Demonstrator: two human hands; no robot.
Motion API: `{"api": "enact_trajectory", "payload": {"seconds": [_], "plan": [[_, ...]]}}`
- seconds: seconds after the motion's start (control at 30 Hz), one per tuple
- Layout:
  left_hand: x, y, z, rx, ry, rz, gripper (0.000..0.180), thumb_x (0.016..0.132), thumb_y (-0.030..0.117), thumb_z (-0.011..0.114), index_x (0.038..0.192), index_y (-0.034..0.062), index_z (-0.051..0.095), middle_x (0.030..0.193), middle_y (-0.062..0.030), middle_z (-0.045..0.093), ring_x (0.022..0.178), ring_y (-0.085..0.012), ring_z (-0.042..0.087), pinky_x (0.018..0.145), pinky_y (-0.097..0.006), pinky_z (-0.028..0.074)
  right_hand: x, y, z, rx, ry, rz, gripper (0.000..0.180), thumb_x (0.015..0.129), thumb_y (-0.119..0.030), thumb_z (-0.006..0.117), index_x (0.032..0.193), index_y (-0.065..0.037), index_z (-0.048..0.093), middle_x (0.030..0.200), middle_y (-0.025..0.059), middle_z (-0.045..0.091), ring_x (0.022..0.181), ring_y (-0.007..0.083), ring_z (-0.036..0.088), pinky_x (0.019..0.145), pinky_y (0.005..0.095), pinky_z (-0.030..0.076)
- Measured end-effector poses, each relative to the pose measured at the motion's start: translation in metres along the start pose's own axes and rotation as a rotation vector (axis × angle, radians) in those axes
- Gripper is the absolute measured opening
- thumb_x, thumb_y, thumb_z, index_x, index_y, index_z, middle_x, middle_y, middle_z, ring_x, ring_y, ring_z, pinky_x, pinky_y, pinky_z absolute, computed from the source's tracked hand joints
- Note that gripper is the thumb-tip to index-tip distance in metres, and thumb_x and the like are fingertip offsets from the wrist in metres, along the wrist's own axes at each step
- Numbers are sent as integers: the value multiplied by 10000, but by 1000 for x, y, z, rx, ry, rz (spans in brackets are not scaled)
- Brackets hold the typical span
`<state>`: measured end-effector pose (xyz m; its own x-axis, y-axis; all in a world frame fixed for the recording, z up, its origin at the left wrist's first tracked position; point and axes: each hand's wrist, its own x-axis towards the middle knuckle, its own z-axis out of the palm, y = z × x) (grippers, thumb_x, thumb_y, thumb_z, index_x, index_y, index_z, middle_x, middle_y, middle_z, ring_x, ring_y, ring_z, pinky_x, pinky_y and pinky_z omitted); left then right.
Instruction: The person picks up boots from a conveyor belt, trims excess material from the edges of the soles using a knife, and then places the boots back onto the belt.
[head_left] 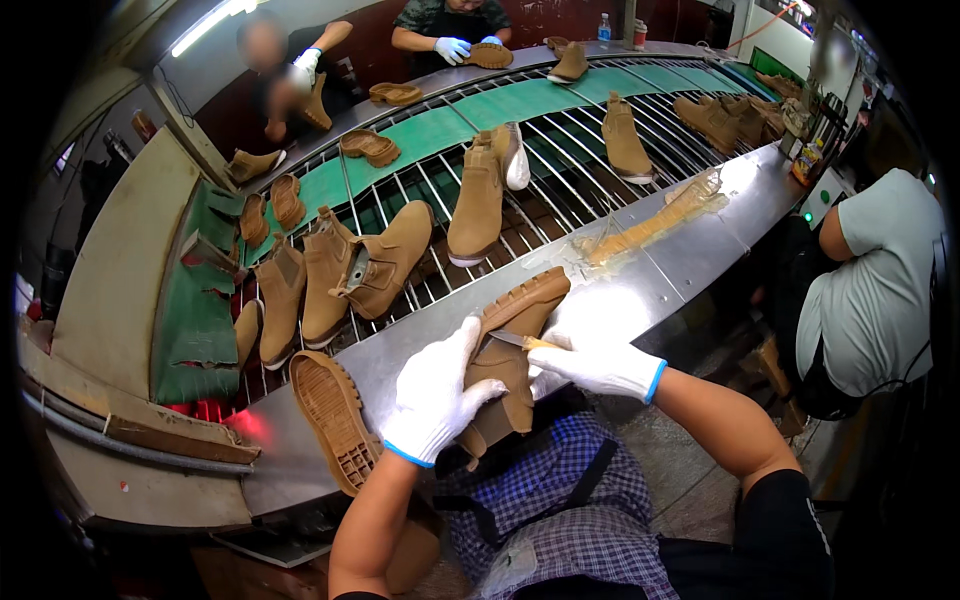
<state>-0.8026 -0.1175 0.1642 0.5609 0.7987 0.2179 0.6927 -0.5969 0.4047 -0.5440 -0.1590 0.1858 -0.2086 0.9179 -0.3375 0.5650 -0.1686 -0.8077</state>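
Note:
Over the metal ledge's near edge, a tan ankle boot (503, 368) lies tilted on its side, its ridged sole (527, 300) facing up and away from me. My left hand (437, 385), in a white glove with a blue cuff, grips the boot's side with the thumb across the upper. In the gloved fingers of my right hand (603, 366) is a small knife (510, 338) with a flat grey blade and a yellowish handle. Its tip rests close to the seam between upper and sole. A loose brown sole (330, 408) leans on the ledge beside my left hand.
Beyond the metal ledge (400, 345), several tan boots (478, 205) stand on a rack of metal rods (560, 150) with a green belt (415, 130). Loose soles (370, 148) lie along it. Two people work across the rack; another person (870, 290) is at the right.

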Motion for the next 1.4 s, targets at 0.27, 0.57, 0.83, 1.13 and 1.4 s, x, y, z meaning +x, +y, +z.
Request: {"api": "enact_trajectory", "payload": {"seconds": [0.27,0.57,0.83,1.13,1.4], "plan": [[-7,-1,8,188,166,242,640,783,371,879,1315,53,718,1306,-209,718,1150,-381,697,968,-460,568,-25,-10,-38,-618,312,-340,397,971,-417,733,1102,-42,741,939,168,717,879,347,718,819,462,572],[6,-1,6,-9,156,-165,1085,729,578,925,1526,13,453,1204,-256,738,1086,-410,746,918,-489,600,3,14,-15,-618,369,-673,270,1019,-280,687,1093,-48,569,878,169,645,747,351,673,666,467,567],[21,14,-2,210,-137,-167,1121,685,730,869,1470,-8,561,933,-200,754,851,-361,756,772,-448,605,19,2,-49,-759,110,-306,382,1095,-444,552,1057,-71,623,777,149,709,712,335,727,665,484,568],[17,14,-7,171,-84,-128,956,721,630,898,1378,11,583,960,-197,746,918,-364,750,792,-470,601,22,82,-69,-412,165,-206,575,1072,-575,539,1288,-75,721,1026,204,758,947,372,737,891,444,573],[-124,-1,42,-64,672,-292,956,823,353,907,1526,-111,455,1519,-341,525,1364,-504,562,1181,-505,453,4,106,-106,-988,482,247,586,888,-444,804,1358,-134,641,1368,170,610,1288,384,621,1091,512,477]]}}
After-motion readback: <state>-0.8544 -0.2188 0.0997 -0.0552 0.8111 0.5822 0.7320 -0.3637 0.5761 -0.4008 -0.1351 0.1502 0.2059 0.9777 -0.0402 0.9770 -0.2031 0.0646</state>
